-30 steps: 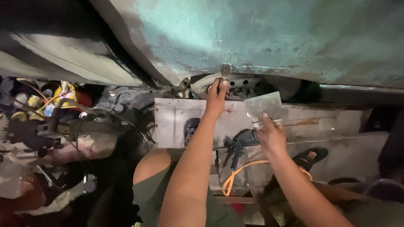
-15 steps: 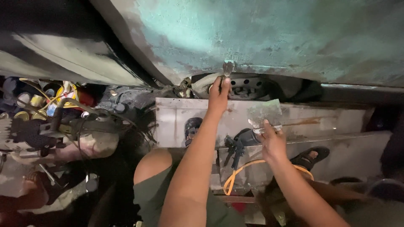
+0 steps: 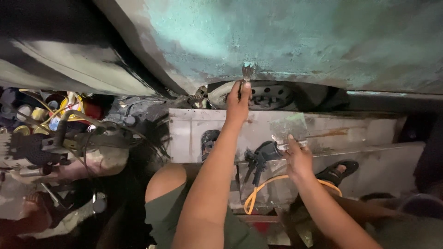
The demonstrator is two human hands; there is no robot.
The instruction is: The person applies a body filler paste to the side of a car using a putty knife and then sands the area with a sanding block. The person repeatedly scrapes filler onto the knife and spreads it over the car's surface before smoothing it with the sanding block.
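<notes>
Left hand: the left hand (image 3: 238,102) is raised to the lower edge of the worn, teal-green painted metal body panel (image 3: 286,41), just above the wheel arch.
Left fingers: they are closed round a small putty-smeared metal scraper (image 3: 248,72), whose blade tip is pressed against the panel's edge; how firmly it is gripped cannot be told.
Right hand: the right hand (image 3: 299,159) is held lower, well apart from the left hand, in front of the flat grey metal sheet (image 3: 364,133) that lies below the panel.
Right fingers: they are closed on the bottom edge of a flat, square-ended metal spreader blade coated with grey-green filler (image 3: 290,129); the blade is held upright with its broad face turned to the camera.
Scraper position: at the panel's bottom lip, directly above the dark steel wheel with round holes (image 3: 272,95).
Spreader position: between the wheel and the person's right knee, in front of the grey sheet.
Below the hands: a dark spray gun (image 3: 258,159) is seen lying beside a looped orange hose (image 3: 272,186), and a black sandal on a foot (image 3: 336,170) is seen just right of the hose.
Left of the scene: a cluttered pile of cans, wires and tools (image 3: 50,129) is seen; single items cannot be told apart.
Clothing: green shorts (image 3: 161,221) are worn by the person.
</notes>
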